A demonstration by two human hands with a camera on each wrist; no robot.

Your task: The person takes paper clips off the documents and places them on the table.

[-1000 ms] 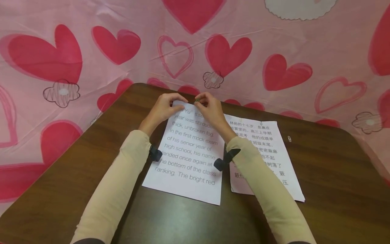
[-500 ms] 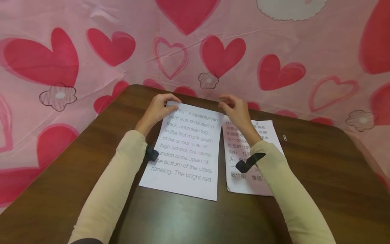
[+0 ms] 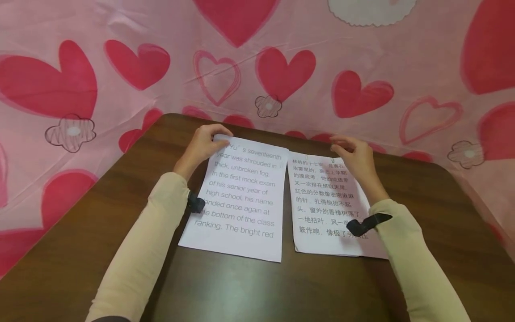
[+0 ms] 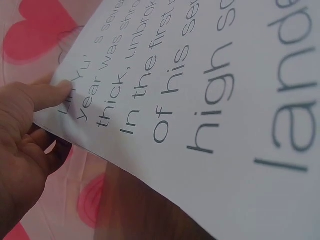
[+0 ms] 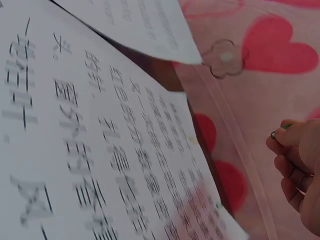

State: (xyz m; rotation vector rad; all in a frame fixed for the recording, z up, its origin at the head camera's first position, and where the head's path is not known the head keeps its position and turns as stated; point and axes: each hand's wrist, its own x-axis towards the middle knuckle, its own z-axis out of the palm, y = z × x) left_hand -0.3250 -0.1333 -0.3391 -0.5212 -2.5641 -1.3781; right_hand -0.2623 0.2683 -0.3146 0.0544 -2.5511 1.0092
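Observation:
My left hand point(image 3: 203, 145) pinches the top left corner of a white sheet with English print point(image 3: 241, 197); in the left wrist view the thumb point(image 4: 52, 95) lies on its face and the other fingers are behind it. My right hand point(image 3: 358, 158) is over the top right of a second stack of paper, printed in Chinese point(image 3: 322, 201). Between its thumb and forefinger, in the right wrist view, is a small green paper clip point(image 5: 275, 134). A dark paper clip point(image 3: 332, 160) and a yellow one point(image 5: 193, 140) sit on the Chinese stack's top edge.
Both papers lie side by side on a dark brown wooden table point(image 3: 225, 286), a narrow gap between them. Behind the table's far edge hangs a pink cloth point(image 3: 193, 27) with red hearts. My right forearm covers the Chinese stack's lower right part.
My right hand has moved right, from the English sheet's top edge to over the Chinese stack, carrying the green paper clip. The left hand keeps its corner. A white clip on the table is now hidden.

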